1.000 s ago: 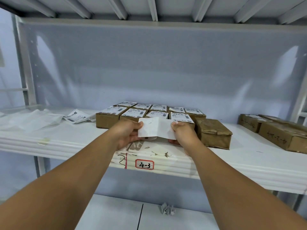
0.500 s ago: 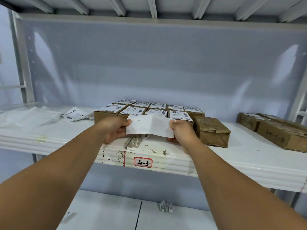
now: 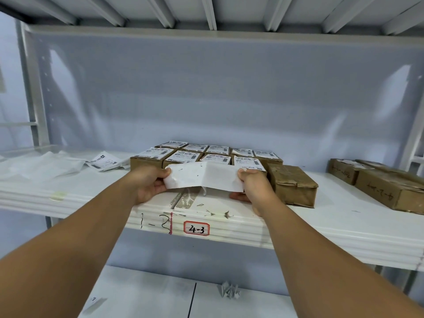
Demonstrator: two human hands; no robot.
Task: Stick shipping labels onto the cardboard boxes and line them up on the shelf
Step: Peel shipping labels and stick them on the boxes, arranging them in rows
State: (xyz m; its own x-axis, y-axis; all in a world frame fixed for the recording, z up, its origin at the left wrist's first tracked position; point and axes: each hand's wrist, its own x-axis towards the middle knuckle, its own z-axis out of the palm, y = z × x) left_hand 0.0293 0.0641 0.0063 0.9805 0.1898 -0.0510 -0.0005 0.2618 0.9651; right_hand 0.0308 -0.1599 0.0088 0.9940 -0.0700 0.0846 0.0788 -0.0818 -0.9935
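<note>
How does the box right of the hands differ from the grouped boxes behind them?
The lone box has a bare, wrinkled top; the grouped boxes carry white printed labels. The lone box sits aside; the grouped boxes form packed rows. Both are brown cardboard on the shelf.

Crumpled paper (image 3: pixel 229 292) on the lower surface (image 3: pixel 142 292)

Unlabelled box (image 3: pixel 292 188) right of labelled boxes (image 3: pixel 202 156)
</note>
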